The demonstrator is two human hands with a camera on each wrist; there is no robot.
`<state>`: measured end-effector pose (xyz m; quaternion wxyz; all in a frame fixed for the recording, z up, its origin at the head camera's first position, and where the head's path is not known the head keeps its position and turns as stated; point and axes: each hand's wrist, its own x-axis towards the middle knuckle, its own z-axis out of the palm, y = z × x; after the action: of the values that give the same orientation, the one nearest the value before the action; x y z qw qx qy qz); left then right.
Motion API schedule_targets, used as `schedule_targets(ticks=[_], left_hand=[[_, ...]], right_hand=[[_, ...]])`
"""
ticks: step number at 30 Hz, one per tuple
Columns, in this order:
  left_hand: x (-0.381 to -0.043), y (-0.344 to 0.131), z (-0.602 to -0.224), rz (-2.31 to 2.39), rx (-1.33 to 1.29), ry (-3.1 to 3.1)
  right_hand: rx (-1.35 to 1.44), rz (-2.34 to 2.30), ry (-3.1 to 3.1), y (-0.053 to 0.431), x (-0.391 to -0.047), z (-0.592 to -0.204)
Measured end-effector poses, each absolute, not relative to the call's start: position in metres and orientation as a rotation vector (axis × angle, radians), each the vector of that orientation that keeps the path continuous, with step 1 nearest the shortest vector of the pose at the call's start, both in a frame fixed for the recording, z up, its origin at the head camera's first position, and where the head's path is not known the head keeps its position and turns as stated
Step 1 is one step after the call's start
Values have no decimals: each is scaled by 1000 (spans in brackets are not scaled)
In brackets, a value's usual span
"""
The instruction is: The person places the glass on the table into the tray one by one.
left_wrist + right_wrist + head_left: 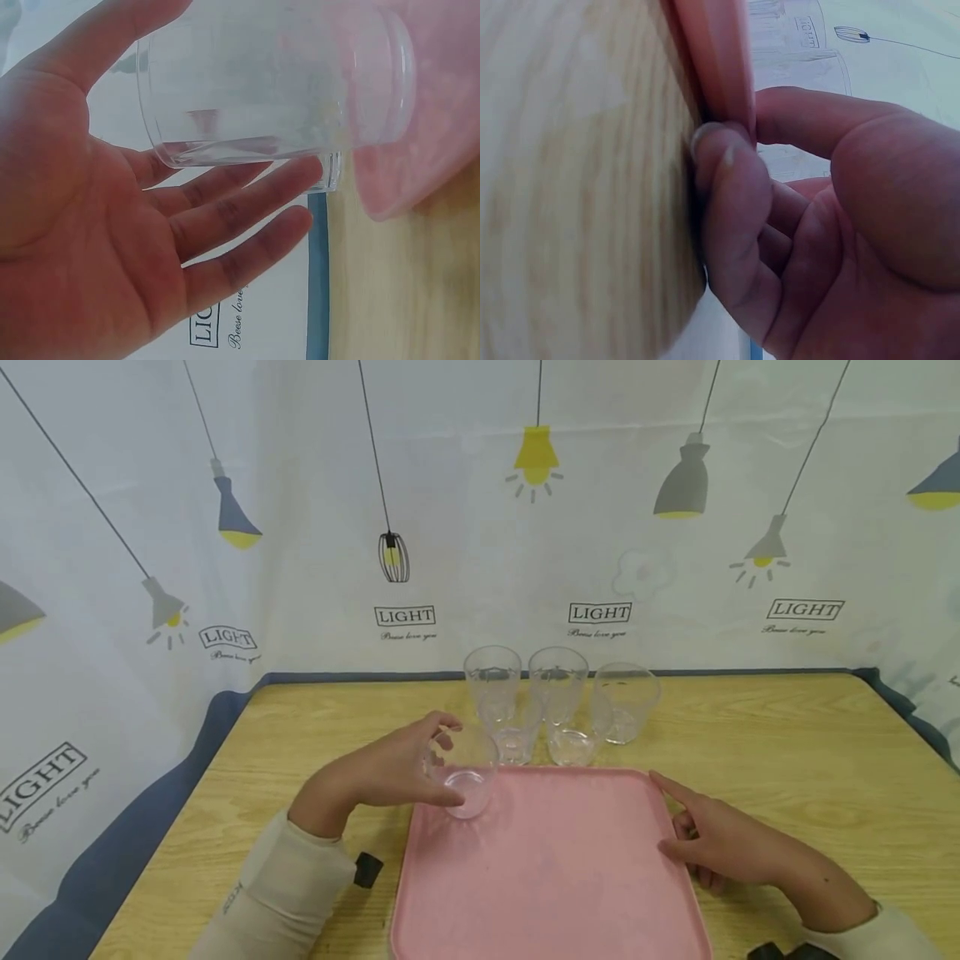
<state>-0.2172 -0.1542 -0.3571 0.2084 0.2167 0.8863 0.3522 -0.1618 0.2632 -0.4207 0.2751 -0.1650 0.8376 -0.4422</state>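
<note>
In the head view a pink tray (555, 868) lies on the wooden table. At its far left corner is a clear drinking glass (468, 777), rim up. My left hand (390, 768) holds this glass from the left, thumb on the near side and fingers on the far side. In the left wrist view the glass (262, 90) has its base against the tray; whether it bears its full weight there I cannot tell. My right hand (731, 839) grips the tray's right edge near the far corner. The right wrist view shows its thumb and curled fingers (735, 217) pinching the rim.
Several more clear glasses (558, 685) stand upright close together just beyond the tray's far edge. Wooden table top (795, 752) extends on both sides. A white curtain (465, 510) printed with lamps hangs behind the table and at its sides.
</note>
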Motion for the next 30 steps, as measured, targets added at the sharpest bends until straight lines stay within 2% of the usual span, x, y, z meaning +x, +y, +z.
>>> schedule_targets(ticks=[30], left_hand=[[-216,-150,-356,981,633,2496]], right_hand=[[-404,-1174,2224,266,-165,-419]])
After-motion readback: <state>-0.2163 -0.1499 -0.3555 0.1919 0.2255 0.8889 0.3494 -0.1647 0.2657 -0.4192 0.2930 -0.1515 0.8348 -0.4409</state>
